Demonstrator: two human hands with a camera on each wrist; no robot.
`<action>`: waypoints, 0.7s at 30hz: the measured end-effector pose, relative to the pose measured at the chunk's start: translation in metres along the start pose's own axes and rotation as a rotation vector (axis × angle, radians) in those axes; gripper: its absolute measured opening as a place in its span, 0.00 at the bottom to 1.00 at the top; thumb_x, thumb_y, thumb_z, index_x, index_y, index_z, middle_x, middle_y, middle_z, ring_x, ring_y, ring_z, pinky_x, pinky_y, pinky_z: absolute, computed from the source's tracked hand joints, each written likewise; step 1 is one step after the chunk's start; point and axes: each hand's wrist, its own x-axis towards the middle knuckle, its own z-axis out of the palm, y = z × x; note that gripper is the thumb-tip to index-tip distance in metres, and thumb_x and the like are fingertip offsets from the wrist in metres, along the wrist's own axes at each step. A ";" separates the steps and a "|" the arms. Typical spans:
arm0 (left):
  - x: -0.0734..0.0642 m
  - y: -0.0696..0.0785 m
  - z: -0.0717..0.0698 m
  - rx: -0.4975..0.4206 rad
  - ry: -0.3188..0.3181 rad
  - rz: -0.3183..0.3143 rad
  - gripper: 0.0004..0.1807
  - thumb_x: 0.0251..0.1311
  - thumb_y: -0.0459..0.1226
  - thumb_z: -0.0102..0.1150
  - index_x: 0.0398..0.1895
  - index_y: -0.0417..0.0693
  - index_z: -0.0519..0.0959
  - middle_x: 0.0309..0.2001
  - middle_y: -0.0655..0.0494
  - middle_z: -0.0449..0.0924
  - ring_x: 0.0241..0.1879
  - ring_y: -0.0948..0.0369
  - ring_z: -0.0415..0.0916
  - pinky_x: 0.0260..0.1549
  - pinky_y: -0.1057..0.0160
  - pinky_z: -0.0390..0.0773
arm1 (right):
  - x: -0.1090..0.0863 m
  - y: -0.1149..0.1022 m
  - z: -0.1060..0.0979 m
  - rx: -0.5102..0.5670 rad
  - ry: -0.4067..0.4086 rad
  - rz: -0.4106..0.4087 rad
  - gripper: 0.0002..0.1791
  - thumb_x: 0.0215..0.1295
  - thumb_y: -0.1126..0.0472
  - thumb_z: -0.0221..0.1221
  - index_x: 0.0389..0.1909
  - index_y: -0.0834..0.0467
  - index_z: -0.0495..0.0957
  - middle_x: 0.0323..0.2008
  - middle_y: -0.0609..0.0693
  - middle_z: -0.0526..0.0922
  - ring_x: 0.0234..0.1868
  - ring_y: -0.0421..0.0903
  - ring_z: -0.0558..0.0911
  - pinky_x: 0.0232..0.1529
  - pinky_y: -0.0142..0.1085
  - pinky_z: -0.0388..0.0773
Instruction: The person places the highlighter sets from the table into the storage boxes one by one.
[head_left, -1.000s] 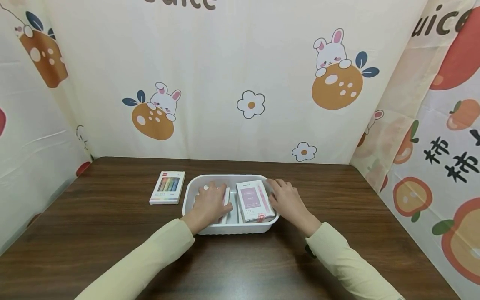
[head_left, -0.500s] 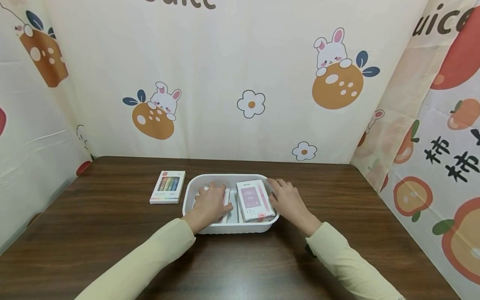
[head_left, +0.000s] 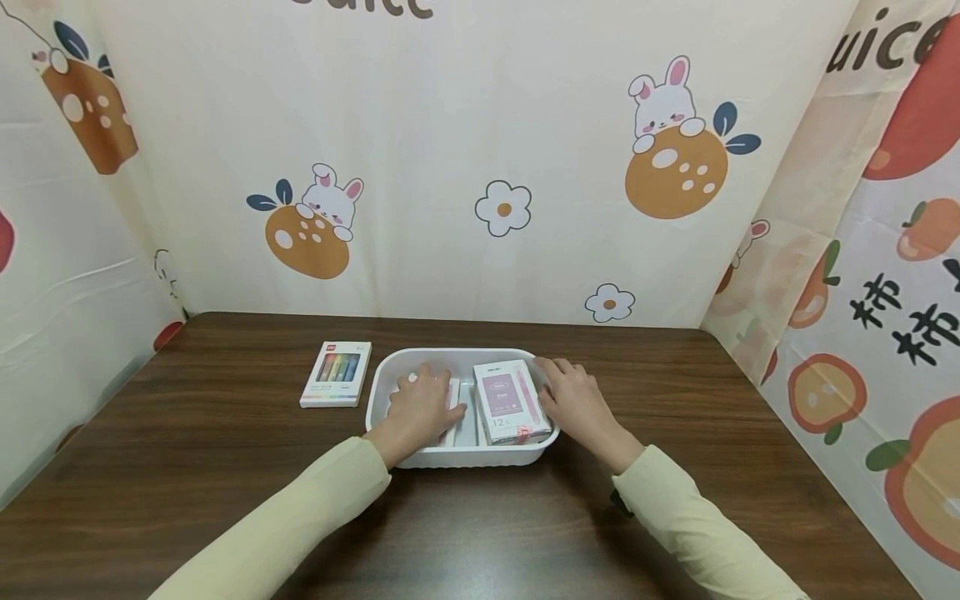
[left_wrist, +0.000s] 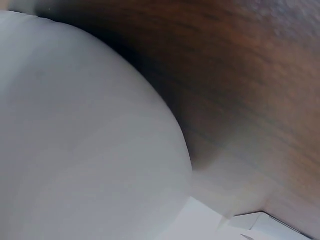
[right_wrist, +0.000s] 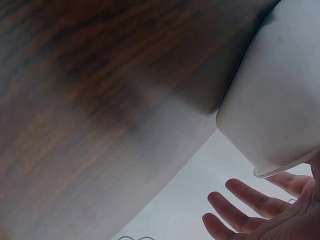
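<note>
A white plastic basket (head_left: 465, 458) with a divider stands in the middle of the table. My left hand (head_left: 422, 408) lies over its left part, on a white box (head_left: 452, 417) that it mostly covers; the thumb sticks out past the box's right edge and the fingertips are hidden. My right hand (head_left: 579, 404) is at the basket's right rim, beside a white and purple box (head_left: 510, 402) that lies in the right part. In the right wrist view, its fingers (right_wrist: 255, 197) extend, slightly bent and spread, past the rim outside the basket.
A white box with a picture of coloured pens (head_left: 335, 375) lies flat on the brown wooden table (head_left: 225, 467), left of the basket. Behind the table hangs a printed curtain (head_left: 450, 275); more printed cloth (head_left: 840, 467) lines the right side.
</note>
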 end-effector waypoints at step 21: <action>-0.007 -0.007 -0.016 0.057 0.106 0.111 0.24 0.55 0.52 0.57 0.46 0.44 0.74 0.42 0.42 0.74 0.39 0.42 0.72 0.38 0.45 0.73 | 0.001 0.004 0.002 0.077 0.019 -0.002 0.22 0.58 0.61 0.54 0.56 0.58 0.71 0.49 0.60 0.77 0.45 0.59 0.76 0.45 0.54 0.72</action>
